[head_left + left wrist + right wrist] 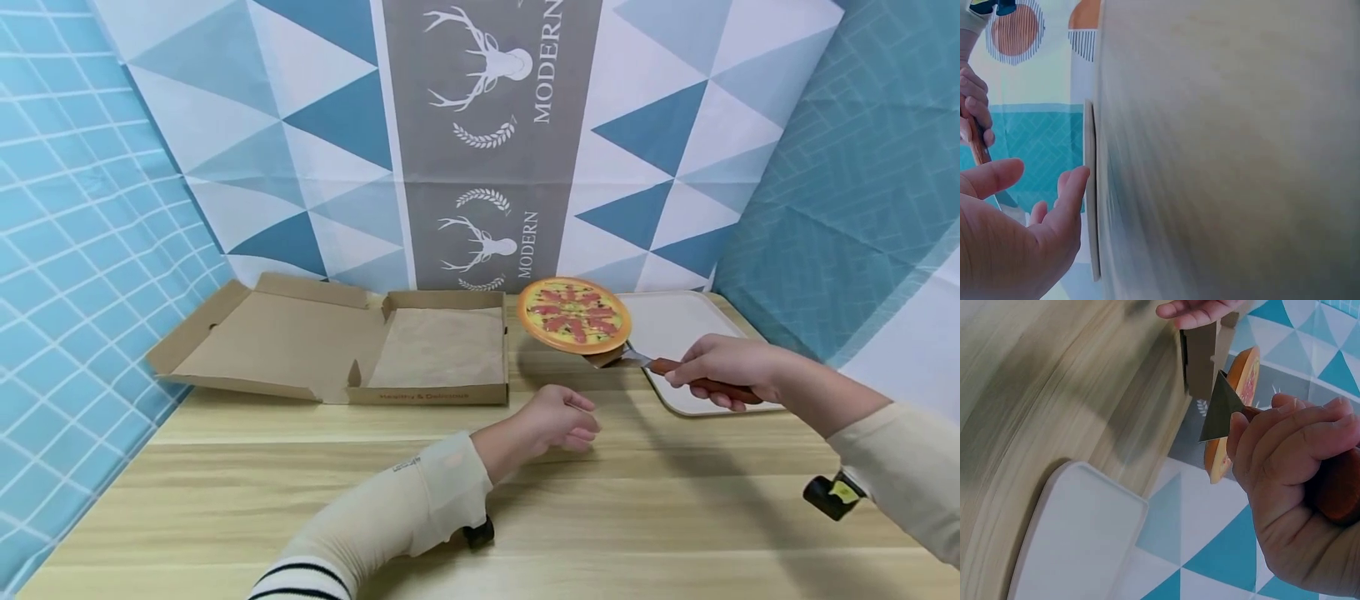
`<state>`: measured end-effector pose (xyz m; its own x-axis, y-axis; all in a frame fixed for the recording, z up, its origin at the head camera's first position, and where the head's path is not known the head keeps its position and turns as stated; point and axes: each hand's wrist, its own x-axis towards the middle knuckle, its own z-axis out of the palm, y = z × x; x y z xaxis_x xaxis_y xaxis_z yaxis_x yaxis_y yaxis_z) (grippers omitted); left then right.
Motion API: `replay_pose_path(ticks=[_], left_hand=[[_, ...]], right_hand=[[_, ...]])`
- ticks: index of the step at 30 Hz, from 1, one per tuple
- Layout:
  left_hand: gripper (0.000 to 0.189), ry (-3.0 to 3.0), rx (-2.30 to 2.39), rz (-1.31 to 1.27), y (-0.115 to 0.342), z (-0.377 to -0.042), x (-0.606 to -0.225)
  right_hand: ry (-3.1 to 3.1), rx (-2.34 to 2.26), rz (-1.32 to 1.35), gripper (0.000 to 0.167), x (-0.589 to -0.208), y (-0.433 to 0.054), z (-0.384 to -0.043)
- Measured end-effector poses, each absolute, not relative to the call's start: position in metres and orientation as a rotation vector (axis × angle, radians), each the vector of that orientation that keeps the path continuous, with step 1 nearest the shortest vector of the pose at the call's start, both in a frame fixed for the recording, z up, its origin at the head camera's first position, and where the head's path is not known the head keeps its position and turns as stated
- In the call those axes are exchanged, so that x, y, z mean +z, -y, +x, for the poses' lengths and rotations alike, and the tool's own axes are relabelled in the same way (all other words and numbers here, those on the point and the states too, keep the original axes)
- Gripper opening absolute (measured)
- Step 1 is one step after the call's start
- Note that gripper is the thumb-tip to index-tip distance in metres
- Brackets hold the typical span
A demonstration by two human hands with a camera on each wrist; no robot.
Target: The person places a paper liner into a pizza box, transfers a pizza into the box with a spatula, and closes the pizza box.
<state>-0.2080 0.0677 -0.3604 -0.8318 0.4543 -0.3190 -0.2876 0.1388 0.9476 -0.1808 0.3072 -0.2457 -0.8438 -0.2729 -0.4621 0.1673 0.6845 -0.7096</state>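
Pizza (573,315) sits up off the counter (187,483), borne on the blade of a server (663,365). Key relation: pizza lies left of the right hand (720,371) and a little farther from the person; the open box (431,396) lies left again, just beyond the pizza's left rim in the head view, a gap between. Server's long axis runs from the right grip leftward and slightly away, roughly toward the box. Pizza round, so no long axis of its own. Right grip: fingers wrapped round the wooden handle, forearm coming in from the right. Left hand (551,421) holds nothing, fingers loosely bent, thumb apart; it hovers on the near side of the pizza, not touching. Tray (690,400) lies on the counter beneath and beyond the right hand.
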Motion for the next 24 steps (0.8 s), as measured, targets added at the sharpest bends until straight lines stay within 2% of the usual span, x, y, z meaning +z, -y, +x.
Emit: replay_pose_path(ticks=[24], left_hand=[[0.035, -1.822, 1.816, 0.216, -0.021, -0.200, -0.354]], right_hand=[[-2.335, -1.047, -0.173, 0.025, -0.252, -0.279, -0.197]])
